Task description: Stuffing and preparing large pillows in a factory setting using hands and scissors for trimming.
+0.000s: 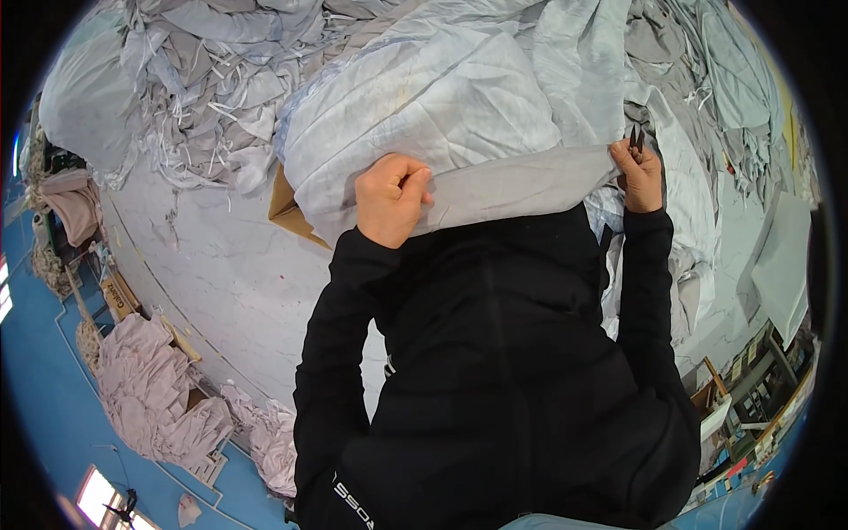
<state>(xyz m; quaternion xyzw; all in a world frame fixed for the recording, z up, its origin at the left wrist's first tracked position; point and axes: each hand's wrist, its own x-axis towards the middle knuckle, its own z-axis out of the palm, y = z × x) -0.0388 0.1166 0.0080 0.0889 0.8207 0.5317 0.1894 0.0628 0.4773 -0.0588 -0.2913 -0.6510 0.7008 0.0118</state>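
My left hand (pixel 391 198) is clenched on the near edge of a pale grey-blue folded cloth (pixel 459 115) that lies bunched on the work table. My right hand (pixel 638 172) grips the same hem at its right end and holds a small dark tool (pixel 635 140), likely snips, pointing up from the fingers. The hem (pixel 521 181) is stretched flat between both hands. My black sleeves and torso fill the lower middle of the view.
Heaps of grey cloth and frayed strips (pixel 203 79) cover the back of the white table (pixel 230 265). A cardboard piece (pixel 287 212) pokes out under the cloth. Pink fabric piles (pixel 150 389) lie on the blue floor at left. More grey pieces (pixel 733 106) lie at right.
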